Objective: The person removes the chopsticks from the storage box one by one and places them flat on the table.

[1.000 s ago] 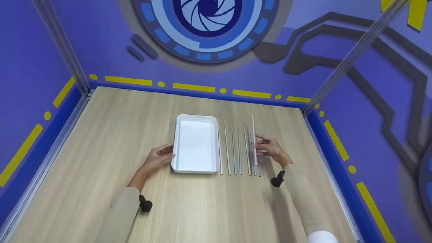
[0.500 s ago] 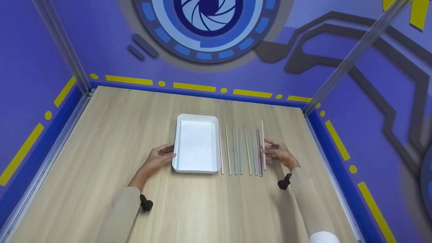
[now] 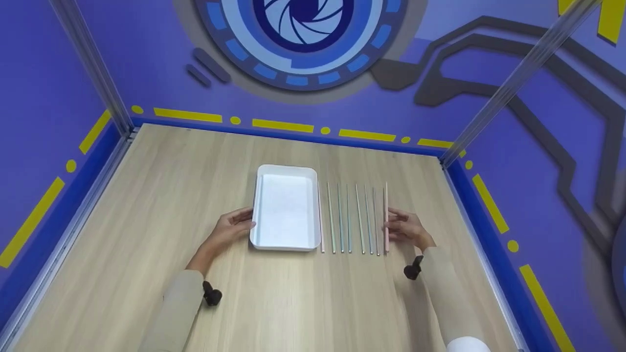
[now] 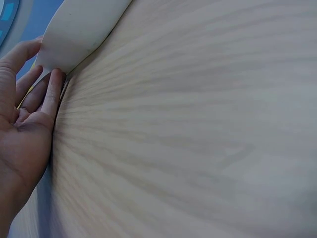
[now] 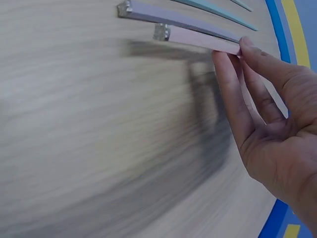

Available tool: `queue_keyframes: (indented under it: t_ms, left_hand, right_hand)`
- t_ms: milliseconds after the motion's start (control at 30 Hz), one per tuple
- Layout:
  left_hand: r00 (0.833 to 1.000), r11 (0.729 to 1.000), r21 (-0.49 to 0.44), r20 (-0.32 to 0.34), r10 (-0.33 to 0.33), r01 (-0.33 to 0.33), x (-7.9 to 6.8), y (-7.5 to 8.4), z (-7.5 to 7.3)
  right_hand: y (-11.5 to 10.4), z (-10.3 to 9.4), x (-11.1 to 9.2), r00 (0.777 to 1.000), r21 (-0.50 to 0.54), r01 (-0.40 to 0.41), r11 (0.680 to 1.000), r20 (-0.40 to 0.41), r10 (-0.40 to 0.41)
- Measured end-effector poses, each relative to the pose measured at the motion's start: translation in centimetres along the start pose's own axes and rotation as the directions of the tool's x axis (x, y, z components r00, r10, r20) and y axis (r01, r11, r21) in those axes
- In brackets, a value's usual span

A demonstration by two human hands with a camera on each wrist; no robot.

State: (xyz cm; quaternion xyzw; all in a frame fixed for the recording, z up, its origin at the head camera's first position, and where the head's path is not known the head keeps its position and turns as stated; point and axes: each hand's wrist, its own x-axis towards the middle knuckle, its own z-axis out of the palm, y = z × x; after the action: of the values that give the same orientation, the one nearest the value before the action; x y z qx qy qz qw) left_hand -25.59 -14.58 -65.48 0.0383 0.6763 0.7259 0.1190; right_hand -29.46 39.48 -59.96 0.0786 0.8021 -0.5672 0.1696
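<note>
At the middle of the table, a white rectangular tray (image 3: 286,210) has nothing in it. My left hand (image 3: 233,227) touches its left wall; in the left wrist view the thumb and fingertips of that hand (image 4: 27,124) lie against the tray's outer side (image 4: 74,39). Between thumb and fingers of my right hand (image 3: 410,230) is a pink chopstick (image 3: 387,239) with a silver end, at the right end of a row of chopsticks (image 3: 360,220). The right wrist view shows the pink chopstick (image 5: 203,40) close beside a purple chopstick (image 5: 168,15).
The row runs from the tray's right side, several chopsticks lying roughly parallel, silver ends toward me. A pale wooden table (image 3: 195,161) carries everything. Blue-purple panels (image 3: 161,58) stand behind and at both sides, joined by metal posts (image 3: 513,78).
My right hand has moved right and toward me with the pink chopstick, from over the neighbouring chopsticks to the right of the purple one. The left hand and tray keep their places.
</note>
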Motion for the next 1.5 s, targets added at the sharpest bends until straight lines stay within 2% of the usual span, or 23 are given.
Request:
queue_keyframes:
  t_ms: [300, 600, 733, 1000, 1200, 1367, 1500]
  left_hand:
    - [1.000, 1.000, 0.023, 0.000, 0.018, -0.018, 0.1, -0.1, 0.0]
    - [1.000, 1.000, -0.009, -0.004, 0.016, -0.016, 0.2, -0.2, 0.1]
    - [1.000, 1.000, -0.026, 0.004, 0.014, -0.014, 0.2, -0.1, 0.1]
    - [1.000, 1.000, 0.025, 0.010, 0.007, -0.007, 0.0, 0.0, 0.1]
    - [1.000, 0.999, 0.031, 0.012, 0.017, -0.017, 0.1, -0.1, 0.1]
    - [1.000, 0.999, 0.029, -0.007, 0.012, -0.012, 0.0, 0.0, 0.1]
    - [1.000, 1.000, 0.027, -0.007, 0.004, -0.004, 0.0, 0.0, 0.0]
  right_hand:
    - [0.7, 0.2, 0.2, 0.998, -0.043, -0.060, 0.997, -0.009, 0.059]
    - [0.4, 0.7, 0.1, 0.996, -0.080, -0.068, 0.995, -0.058, 0.063]
    - [0.3, 0.9, 0.1, 0.996, -0.084, -0.056, 0.995, -0.069, 0.050]
    - [0.2, 1.1, 0.2, 0.995, -0.123, 0.001, 0.992, -0.104, -0.014]
    - [-1.9, 2.6, 0.8, 0.987, -0.185, 0.065, 0.981, -0.129, -0.090]
    - [-4.6, 4.8, 1.5, 0.988, -0.189, 0.129, 0.973, -0.057, -0.142]
    - [-6.8, 7.3, 2.2, 0.981, -0.171, 0.193, 0.966, 0.005, -0.195]
